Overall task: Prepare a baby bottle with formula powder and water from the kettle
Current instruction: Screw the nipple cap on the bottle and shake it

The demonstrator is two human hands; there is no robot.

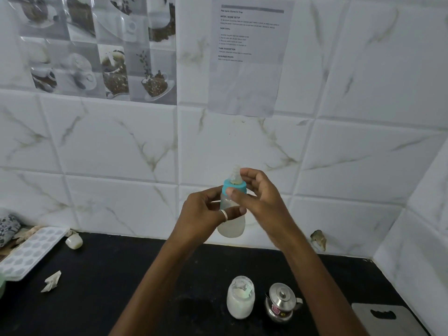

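Left hand (201, 214) grips bottle (232, 226) body | right hand (261, 195) pinches teal collar (240, 186)

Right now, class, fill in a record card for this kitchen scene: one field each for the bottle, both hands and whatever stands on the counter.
bottle: baby bottle, upright, held above the counter, teal collar and teat fitted
left hand: left hand grips the bottle's body
right hand: right hand, thumb and fingers on the teal collar
counter, near: glass jar of white powder beside a steel kettle, lid on
counter, left: ice tray, paper scrap
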